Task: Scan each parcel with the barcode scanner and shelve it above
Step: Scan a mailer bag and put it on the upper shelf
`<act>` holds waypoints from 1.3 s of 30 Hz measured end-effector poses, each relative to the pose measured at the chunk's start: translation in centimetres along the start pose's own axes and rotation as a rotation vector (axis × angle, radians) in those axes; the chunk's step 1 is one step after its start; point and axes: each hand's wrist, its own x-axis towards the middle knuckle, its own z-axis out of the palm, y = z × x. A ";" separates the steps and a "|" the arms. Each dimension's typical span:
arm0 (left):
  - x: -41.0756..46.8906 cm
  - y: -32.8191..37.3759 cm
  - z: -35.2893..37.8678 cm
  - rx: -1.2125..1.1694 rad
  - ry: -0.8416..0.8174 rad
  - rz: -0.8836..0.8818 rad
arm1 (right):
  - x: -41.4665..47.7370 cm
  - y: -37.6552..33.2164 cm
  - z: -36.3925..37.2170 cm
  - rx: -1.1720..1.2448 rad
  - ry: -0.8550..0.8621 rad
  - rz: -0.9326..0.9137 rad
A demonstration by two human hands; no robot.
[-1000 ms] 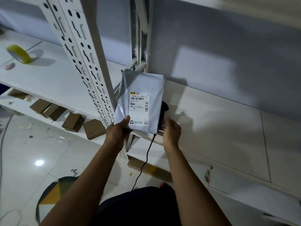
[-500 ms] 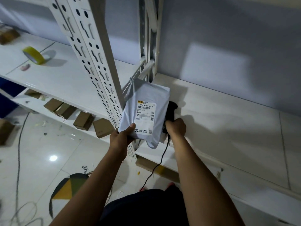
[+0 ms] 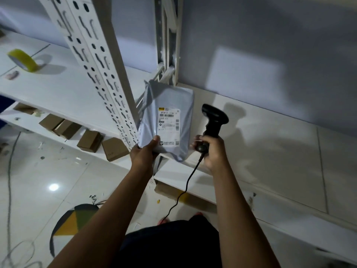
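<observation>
My left hand (image 3: 144, 155) pinches the lower left corner of a grey plastic mailer parcel (image 3: 168, 101), thumb on its front. The parcel stands tilted over the front edge of the white shelf (image 3: 270, 144), its white shipping label (image 3: 169, 126) facing me. To its right, my right hand (image 3: 211, 151) grips the handle of a black corded barcode scanner (image 3: 213, 118). The scanner is held upright beside the parcel with its head at the top, clear of the parcel. Its black cable (image 3: 181, 192) hangs down toward the floor.
A perforated white upright post (image 3: 100, 70) rises just left of the parcel. A yellow tape roll (image 3: 22, 59) lies on the left shelf. Several small cardboard boxes (image 3: 90, 141) sit on the lower shelf. Cables run across the tiled floor (image 3: 38, 182).
My right hand has drawn the scanner out from behind the parcel to its right side, where it now shows in full. The parcel has stayed in my left hand.
</observation>
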 end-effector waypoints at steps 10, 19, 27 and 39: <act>-2.0 1.5 3.5 -0.015 0.047 0.176 | -2.8 -3.1 1.4 -0.053 -0.203 -0.006; -4.1 0.2 4.3 -0.062 0.112 0.251 | -5.6 -2.3 0.9 -0.100 -0.241 0.025; -5.7 -0.6 4.4 -0.111 0.112 0.220 | -7.4 -3.1 0.6 -0.180 -0.272 -0.007; -7.9 -0.3 2.9 -0.123 0.135 0.245 | -9.4 -2.6 2.0 -0.216 -0.305 0.014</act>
